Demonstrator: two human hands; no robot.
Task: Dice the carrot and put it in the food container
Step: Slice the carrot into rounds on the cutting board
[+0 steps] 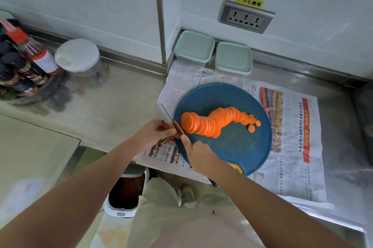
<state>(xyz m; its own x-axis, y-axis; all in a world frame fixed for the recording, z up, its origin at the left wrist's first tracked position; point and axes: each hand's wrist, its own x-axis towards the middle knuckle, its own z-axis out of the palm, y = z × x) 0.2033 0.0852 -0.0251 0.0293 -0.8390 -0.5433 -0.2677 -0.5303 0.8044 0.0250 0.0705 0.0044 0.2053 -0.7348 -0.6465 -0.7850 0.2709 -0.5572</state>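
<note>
Head view: your left hand (156,132) pinches the carrot stub (173,126); your right hand (198,152) grips the knife (168,112); upper right, a yellow label (249,1) reads 小心触电.

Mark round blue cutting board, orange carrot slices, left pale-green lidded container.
round blue cutting board (242,144): head view, bare surface near the slices.
orange carrot slices (210,125): head view, middle of row.
left pale-green lidded container (194,47): head view, lid centre.
</note>
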